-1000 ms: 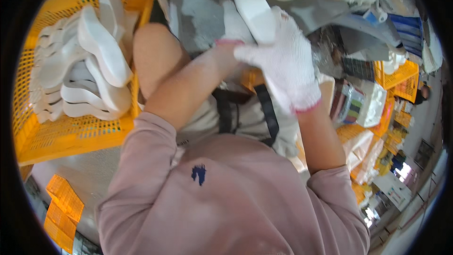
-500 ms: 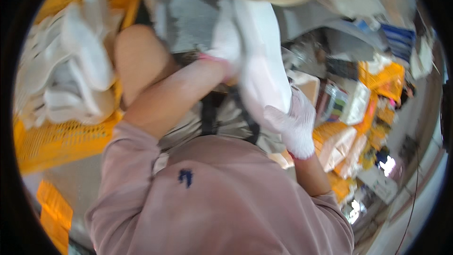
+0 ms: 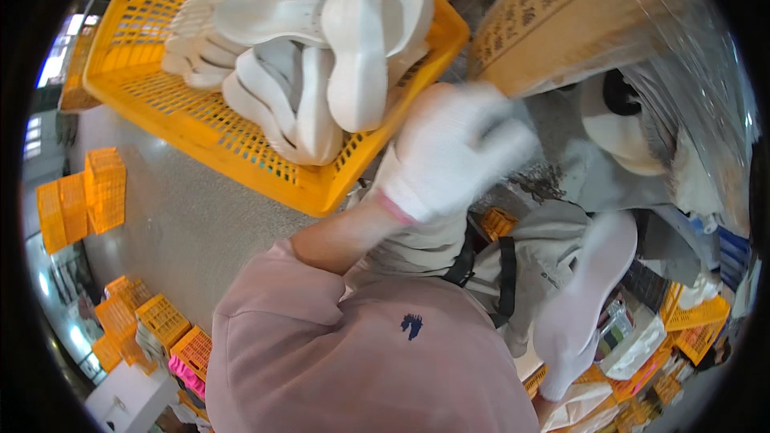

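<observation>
A white shoe sole [image 3: 589, 281] is held upright at the lower right, its lower end in the gloved fingers of my right hand [image 3: 571, 365]. My left hand [image 3: 457, 148], in a white knitted glove with a pink cuff, is smeared by motion. It hangs near the front right corner of a yellow plastic crate [image 3: 200, 168], thumb apart from the fingers, with nothing seen in it. Several white soles [image 3: 357, 52] lie heaped in the crate, some nested in rows at its far side.
A brown cardboard box [image 3: 545, 20] in clear film stands at the back right. Below it are grey machine-like parts and a cream roll [image 3: 613, 124]. Orange crates [image 3: 64, 208] stand on the grey floor at the left, with more crates at the lower right.
My left hand has let go of the sole and moved left to the crate. My right hand keeps the sole, now lower right in view. The view has turned left, bringing the crate nearer the middle.
</observation>
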Available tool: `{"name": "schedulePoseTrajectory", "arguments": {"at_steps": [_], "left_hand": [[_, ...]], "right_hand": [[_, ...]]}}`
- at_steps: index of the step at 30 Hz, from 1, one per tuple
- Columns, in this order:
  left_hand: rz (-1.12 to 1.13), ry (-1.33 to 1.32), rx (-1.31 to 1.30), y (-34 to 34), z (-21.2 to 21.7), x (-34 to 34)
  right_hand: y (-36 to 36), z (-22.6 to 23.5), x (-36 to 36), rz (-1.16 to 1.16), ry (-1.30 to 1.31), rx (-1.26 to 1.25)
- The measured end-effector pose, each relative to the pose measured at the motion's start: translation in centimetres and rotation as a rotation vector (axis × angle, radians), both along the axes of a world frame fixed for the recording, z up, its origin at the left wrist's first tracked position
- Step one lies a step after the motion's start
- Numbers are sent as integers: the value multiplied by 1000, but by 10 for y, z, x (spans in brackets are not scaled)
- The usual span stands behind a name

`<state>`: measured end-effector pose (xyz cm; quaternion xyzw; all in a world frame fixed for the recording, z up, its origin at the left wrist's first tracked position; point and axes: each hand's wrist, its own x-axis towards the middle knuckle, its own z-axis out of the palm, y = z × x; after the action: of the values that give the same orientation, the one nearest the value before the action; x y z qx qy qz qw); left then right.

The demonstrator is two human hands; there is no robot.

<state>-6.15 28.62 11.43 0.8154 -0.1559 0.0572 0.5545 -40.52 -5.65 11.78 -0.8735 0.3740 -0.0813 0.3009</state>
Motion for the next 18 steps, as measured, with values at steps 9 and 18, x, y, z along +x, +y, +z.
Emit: {"name": "schedulePoseTrajectory", "arguments": {"at_steps": [9,18], "left_hand": [[242,800,-221,204,-37,48],[-654,1985,-1122,5,-40,-62]], "right_hand": [[22,5,1,89,268,46],[51,45,128,200,-231,873]]}}
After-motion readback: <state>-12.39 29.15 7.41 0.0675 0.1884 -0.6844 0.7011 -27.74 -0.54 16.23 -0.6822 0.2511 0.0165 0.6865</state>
